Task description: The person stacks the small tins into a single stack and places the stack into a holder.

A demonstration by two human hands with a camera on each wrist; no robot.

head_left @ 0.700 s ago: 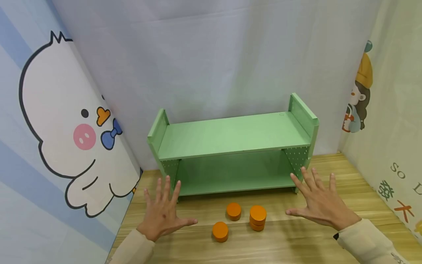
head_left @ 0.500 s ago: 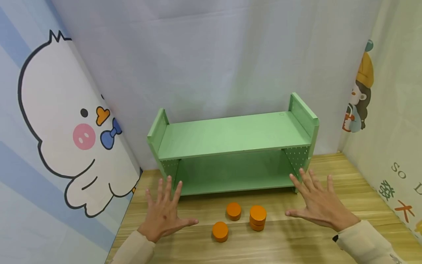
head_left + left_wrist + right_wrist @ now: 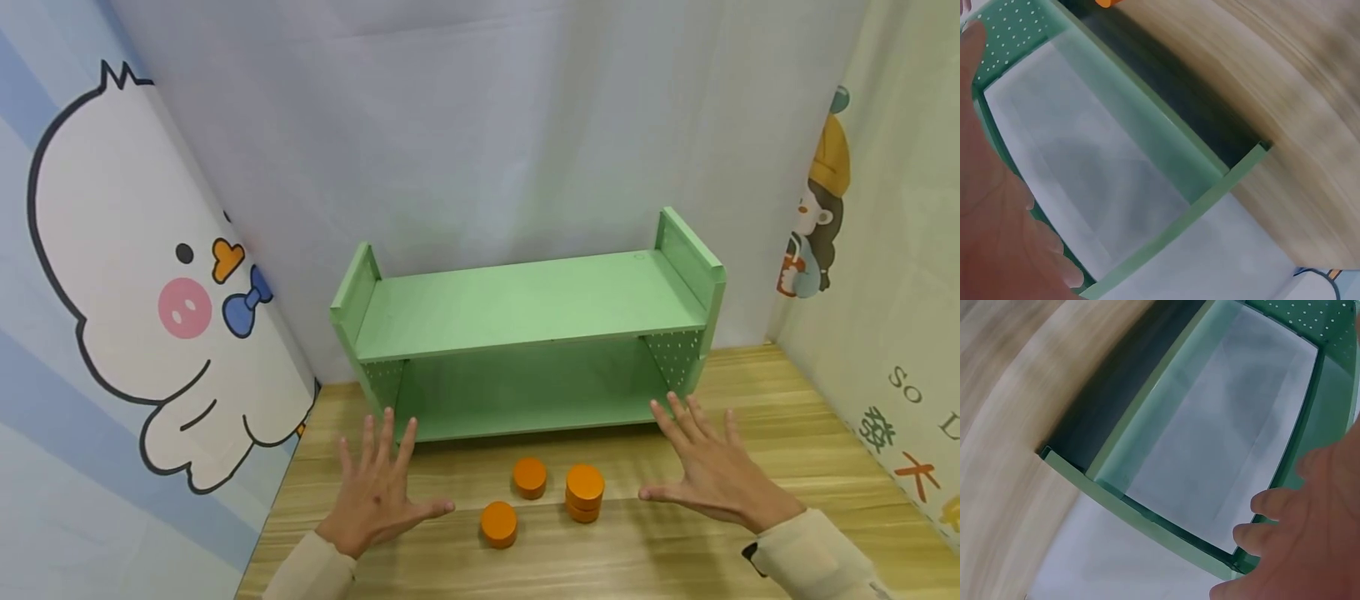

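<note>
In the head view my left hand (image 3: pixel 375 492) has its fingers spread and holds nothing, left of the orange round blocks. My right hand (image 3: pixel 720 479) is likewise spread with nothing in it, to their right. Between the hands are a single orange disc (image 3: pixel 530 478), another orange disc (image 3: pixel 498 524) nearer the front, and a stack of two orange discs (image 3: pixel 585 487). Behind them stands a green two-tier shelf (image 3: pixel 525 308). Both wrist views show this shelf past the fingers (image 3: pixel 997 206) of the left hand and the fingers (image 3: pixel 1266 519) of the right.
The wood-grain table (image 3: pixel 570 567) carries everything. A pale curtain (image 3: pixel 480 150) hangs behind the shelf. A printed cloth with a white cartoon bird (image 3: pixel 127 217) borders the left side, and a cream printed cloth (image 3: pixel 885 250) the right.
The right hand has moved slightly left, toward the discs, and the left hand slightly right. The view has shifted a little; the discs and shelf stay in place.
</note>
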